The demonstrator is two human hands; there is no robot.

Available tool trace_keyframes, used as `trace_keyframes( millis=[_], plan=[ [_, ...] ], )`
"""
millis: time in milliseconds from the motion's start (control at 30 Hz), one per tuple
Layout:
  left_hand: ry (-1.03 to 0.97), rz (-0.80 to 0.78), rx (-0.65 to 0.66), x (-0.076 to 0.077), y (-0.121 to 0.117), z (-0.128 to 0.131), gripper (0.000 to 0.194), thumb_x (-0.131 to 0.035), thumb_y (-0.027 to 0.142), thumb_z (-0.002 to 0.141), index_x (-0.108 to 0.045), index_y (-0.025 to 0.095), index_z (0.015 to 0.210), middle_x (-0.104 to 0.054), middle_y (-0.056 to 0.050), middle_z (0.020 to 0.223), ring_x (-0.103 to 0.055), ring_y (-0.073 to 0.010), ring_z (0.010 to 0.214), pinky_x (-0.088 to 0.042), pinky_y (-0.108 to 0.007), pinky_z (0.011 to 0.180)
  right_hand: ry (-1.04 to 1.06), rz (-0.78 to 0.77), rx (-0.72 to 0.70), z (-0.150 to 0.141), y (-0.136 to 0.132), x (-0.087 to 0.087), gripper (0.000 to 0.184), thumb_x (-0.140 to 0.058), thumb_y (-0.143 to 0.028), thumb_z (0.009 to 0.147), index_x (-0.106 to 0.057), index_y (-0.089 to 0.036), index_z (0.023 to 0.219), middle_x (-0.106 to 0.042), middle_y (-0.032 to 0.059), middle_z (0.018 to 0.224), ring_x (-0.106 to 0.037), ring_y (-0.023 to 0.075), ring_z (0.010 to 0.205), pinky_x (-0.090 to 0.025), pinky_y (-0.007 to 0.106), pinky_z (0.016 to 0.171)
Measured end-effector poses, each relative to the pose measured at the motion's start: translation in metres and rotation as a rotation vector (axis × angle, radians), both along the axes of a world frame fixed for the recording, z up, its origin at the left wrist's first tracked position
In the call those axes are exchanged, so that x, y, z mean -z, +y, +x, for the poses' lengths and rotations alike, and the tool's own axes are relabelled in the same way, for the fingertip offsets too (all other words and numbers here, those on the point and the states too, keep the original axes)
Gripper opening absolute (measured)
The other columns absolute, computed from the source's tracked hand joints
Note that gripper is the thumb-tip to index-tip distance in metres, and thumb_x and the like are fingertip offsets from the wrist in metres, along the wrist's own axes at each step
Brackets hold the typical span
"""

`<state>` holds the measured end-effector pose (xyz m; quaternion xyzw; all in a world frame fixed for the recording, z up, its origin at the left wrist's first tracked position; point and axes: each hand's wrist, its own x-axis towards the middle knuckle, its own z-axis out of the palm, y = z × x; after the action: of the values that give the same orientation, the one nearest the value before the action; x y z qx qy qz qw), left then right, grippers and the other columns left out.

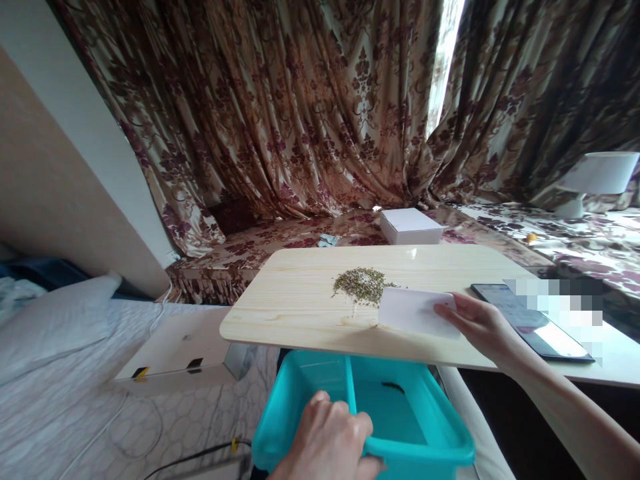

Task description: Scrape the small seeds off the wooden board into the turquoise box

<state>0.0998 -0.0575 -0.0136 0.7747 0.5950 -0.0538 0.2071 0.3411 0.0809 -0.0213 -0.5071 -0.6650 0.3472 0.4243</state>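
Note:
My right hand [473,320] pinches a white card [413,311], tilted on the pale wooden tabletop [295,307]. The card's left edge lies against a loose pile of small greenish-brown seeds [361,283]; a few are scattered around it. Below the table's near edge, my left hand [327,433] is closed over the near rim of a turquoise two-compartment bin [440,427], by its divider. A small dark strip of matter [393,386] lies in the bin's right compartment. My left hand hides part of the left compartment.
A tablet [530,327] lies on the table at right. Behind the table are a white box [411,227] and a crumpled cloth [327,240]. A white carton [180,347] and cables lie on the bed at left. A lamp [600,173] stands far right.

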Motion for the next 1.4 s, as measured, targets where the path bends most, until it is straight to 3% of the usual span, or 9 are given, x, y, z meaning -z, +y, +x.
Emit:
trace_keyframes(
  millis=[267, 467, 733, 1000, 1400],
  plan=[
    [0.023, 0.012, 0.01, -0.002, 0.0, 0.0, 0.019, -0.06, 0.035, 0.08, -0.065, 0.018, 0.088, -0.061, -0.008, 0.091, -0.051, -0.0283, 0.095, -0.037, -0.037, 0.086, 0.015, 0.004, 0.031, -0.001, 0.001, 0.002, 0.028, -0.062, -0.052, 0.067, -0.064, -0.024, 0.072, -0.072, 0.0044, 0.079, -0.067, 0.0245, 0.075, -0.054, 0.032, 0.064],
    [-0.006, 0.06, 0.006, 0.005, -0.001, -0.002, 0.021, -0.062, 0.038, 0.08, -0.066, 0.018, 0.086, -0.062, -0.008, 0.088, -0.052, -0.0288, 0.094, -0.037, -0.039, 0.086, 0.01, -0.013, 0.014, -0.002, -0.002, -0.002, 0.035, -0.064, -0.057, 0.063, -0.067, -0.024, 0.074, -0.072, 0.0051, 0.078, -0.067, 0.0261, 0.077, -0.055, 0.033, 0.066],
    [-0.002, 0.071, 0.014, 0.004, -0.001, -0.001, 0.021, -0.062, 0.038, 0.08, -0.066, 0.017, 0.084, -0.062, -0.008, 0.086, -0.053, -0.029, 0.091, -0.039, -0.04, 0.083, 0.016, -0.009, -0.029, -0.001, 0.001, 0.006, 0.033, -0.061, -0.053, 0.07, -0.067, -0.023, 0.082, -0.072, 0.0059, 0.086, -0.067, 0.0249, 0.083, -0.054, 0.032, 0.072],
    [-0.027, 0.09, 0.006, 0.009, -0.003, -0.003, 0.022, -0.063, 0.039, 0.079, -0.065, 0.018, 0.086, -0.062, -0.007, 0.088, -0.052, -0.0287, 0.094, -0.038, -0.04, 0.087, 0.054, -0.037, -0.028, -0.001, -0.005, -0.001, 0.034, -0.064, -0.055, 0.064, -0.067, -0.024, 0.077, -0.072, 0.0056, 0.083, -0.067, 0.0251, 0.081, -0.054, 0.03, 0.069],
    [-0.022, 0.079, 0.005, 0.011, -0.003, -0.004, 0.024, -0.063, 0.041, 0.08, -0.065, 0.019, 0.088, -0.061, -0.007, 0.09, -0.052, -0.0283, 0.095, -0.039, -0.041, 0.087, 0.08, -0.059, -0.084, -0.003, -0.012, 0.002, 0.04, -0.064, -0.058, 0.063, -0.067, -0.02, 0.075, -0.071, 0.0072, 0.08, -0.064, 0.0232, 0.075, -0.052, 0.031, 0.066]
  ],
)
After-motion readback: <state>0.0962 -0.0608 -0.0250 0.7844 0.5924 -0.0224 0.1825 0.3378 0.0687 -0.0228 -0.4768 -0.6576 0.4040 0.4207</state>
